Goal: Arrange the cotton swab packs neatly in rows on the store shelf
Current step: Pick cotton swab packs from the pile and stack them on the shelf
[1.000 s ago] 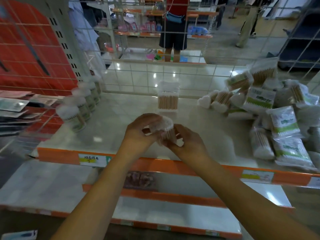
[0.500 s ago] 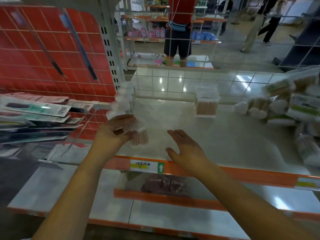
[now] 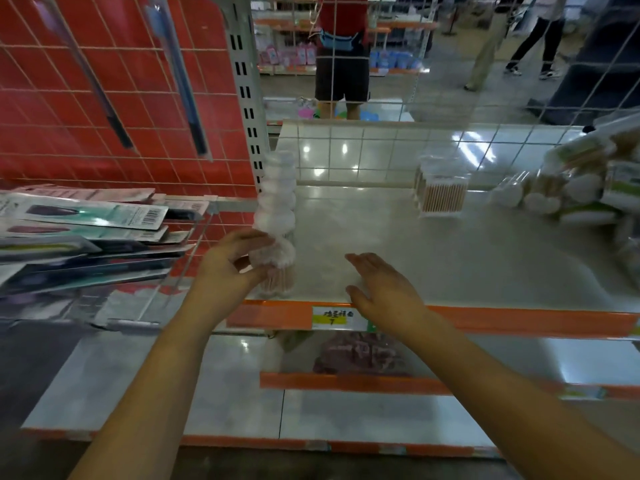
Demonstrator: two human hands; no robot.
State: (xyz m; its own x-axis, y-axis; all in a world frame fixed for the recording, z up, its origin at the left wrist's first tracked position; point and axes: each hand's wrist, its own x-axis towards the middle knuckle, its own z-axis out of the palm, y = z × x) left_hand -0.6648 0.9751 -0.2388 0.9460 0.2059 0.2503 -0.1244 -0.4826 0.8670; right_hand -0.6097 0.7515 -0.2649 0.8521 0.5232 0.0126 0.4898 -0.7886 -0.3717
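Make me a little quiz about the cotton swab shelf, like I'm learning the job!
1. True or false: the left hand holds a swab pack.
2. Where does that pack sit? A) front of the row at the shelf's left edge B) in the pile on the right
3. The right hand is ___ (open/shut).

Key: 1 true; 2 A; 3 open.

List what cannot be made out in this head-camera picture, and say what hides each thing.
- Pile of cotton swab packs, head view: motion-blurred, cut by the right edge; count unknowable.
- Price label: print too small.
- Pack in left hand: base hidden by fingers.
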